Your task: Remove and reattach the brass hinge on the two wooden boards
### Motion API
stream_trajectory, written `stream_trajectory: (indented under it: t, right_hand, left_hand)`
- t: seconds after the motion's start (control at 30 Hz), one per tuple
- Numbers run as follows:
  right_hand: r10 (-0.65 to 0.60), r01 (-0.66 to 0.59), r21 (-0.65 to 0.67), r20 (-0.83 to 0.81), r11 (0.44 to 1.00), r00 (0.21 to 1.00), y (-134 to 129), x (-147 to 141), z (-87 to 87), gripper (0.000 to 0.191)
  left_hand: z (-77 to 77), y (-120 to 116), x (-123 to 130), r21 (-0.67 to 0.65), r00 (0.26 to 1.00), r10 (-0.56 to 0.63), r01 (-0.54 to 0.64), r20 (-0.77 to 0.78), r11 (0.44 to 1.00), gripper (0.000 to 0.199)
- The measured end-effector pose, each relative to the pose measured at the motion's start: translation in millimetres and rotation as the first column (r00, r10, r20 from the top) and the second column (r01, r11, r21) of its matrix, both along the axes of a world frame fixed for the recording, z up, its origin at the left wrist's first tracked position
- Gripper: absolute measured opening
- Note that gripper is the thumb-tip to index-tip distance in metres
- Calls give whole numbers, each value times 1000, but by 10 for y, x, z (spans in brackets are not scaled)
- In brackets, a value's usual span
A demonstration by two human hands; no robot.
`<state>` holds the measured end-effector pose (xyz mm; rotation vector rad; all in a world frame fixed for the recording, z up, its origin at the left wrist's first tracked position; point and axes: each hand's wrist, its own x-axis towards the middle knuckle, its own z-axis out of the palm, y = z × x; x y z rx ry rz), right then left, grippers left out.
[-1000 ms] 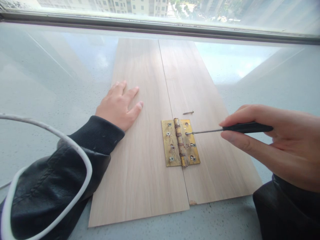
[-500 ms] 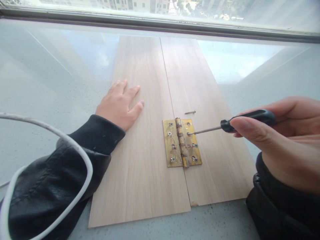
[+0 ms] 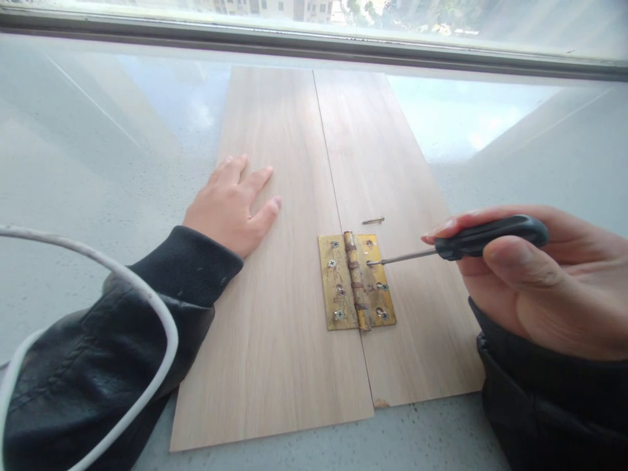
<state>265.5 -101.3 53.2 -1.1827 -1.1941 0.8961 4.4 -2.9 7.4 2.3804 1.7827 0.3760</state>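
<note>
My right hand (image 3: 544, 275) grips the black handle of a screwdriver (image 3: 471, 241). Its steel shaft points left, and the tip meets a screw (image 3: 371, 263) in the right leaf of a worn brass hinge (image 3: 356, 281). The hinge lies across the seam between a left wooden board (image 3: 265, 366) and a right wooden board (image 3: 422, 353). Several screw heads show in both leaves; the top right hole (image 3: 369, 243) has no screw head in it. Above the hinge a loose screw (image 3: 373, 220) lies on the right board. My left hand (image 3: 230, 203) rests flat on the left board, fingers spread.
A white cable (image 3: 164, 314) loops in front of my left sleeve. Beneath the boards is a glossy speckled grey surface (image 3: 161, 170). A window frame (image 3: 314, 46) runs along the back. The right board has a chipped corner (image 3: 381, 402).
My right hand's fingers and thumb have shifted their hold on the screwdriver handle; the forefinger now reaches along it toward the shaft. The tip stays at the same screw. My left hand keeps its place.
</note>
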Motion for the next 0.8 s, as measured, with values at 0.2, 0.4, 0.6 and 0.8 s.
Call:
stream_trajectory:
  t: [0.2, 0.4, 0.6, 0.8]
  right_hand:
    - [50, -34, 102, -156, 994, 986, 116, -23, -94, 27]
    - [219, -203, 105, -163, 973, 962, 176, 63, -148, 18]
    - [66, -44, 159, -134, 986, 989, 159, 3, -144, 18]
    - [32, -2, 212, -138, 977, 990, 156, -34, -159, 19]
  left_hand:
    - [0, -1, -1, -2, 1000, 6, -6, -6, 1000, 54]
    - [-16, 10, -10, 6, 1000, -5, 5, -12, 1000, 56]
    - [-27, 10, -15, 12, 1000, -2, 2, 16, 1000, 55]
    - [-9, 7, -4, -4, 1000, 6, -6, -10, 1000, 56]
